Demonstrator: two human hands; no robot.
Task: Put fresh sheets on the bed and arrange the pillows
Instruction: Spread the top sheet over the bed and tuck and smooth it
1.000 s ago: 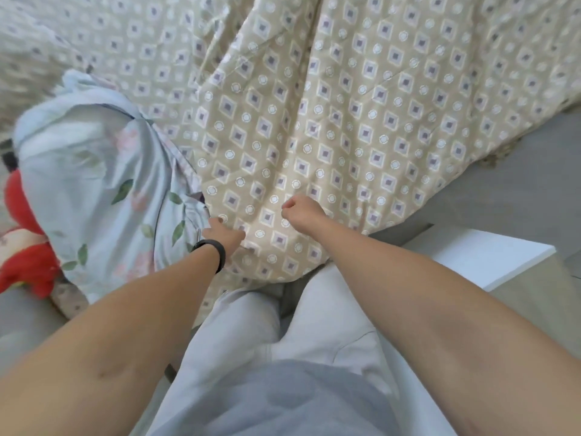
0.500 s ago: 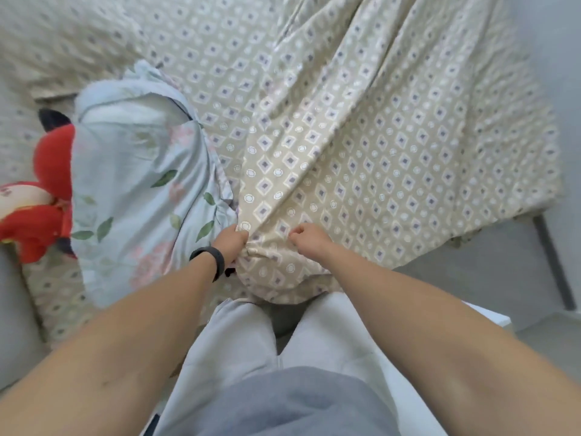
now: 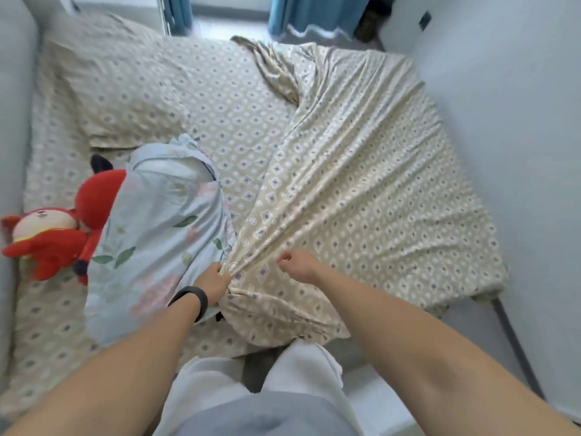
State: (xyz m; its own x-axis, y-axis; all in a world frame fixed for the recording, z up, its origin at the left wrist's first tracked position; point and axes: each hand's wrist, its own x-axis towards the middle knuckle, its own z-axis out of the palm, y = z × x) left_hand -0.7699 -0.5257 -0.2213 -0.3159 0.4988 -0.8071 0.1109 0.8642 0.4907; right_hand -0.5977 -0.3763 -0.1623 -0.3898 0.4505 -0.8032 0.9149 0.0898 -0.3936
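A beige diamond-patterned sheet (image 3: 361,184) lies spread over the right half of the bed, with folds fanning out from the near edge. My left hand (image 3: 215,283), with a black band on its wrist, grips a bunch of that sheet's near edge. My right hand (image 3: 297,264) sits just to the right with its fingers curled into the same fabric. A light blue floral pillow (image 3: 151,234) lies right beside my left hand. A beige pillow (image 3: 125,89) in the matching pattern rests at the far left, on the matching bottom sheet (image 3: 47,325).
A red plush toy (image 3: 59,234) lies at the left, partly under the blue pillow. A grey headboard (image 3: 12,121) runs along the left edge and a pale wall (image 3: 518,152) along the right. Blue curtains (image 3: 301,11) hang beyond the bed. A white surface (image 3: 377,401) is by my legs.
The view has drawn back and up, and the whole bed now shows. Both hands have kept their hold on the beige sheet and pulled it taut toward me, so its folds fan out more sharply.
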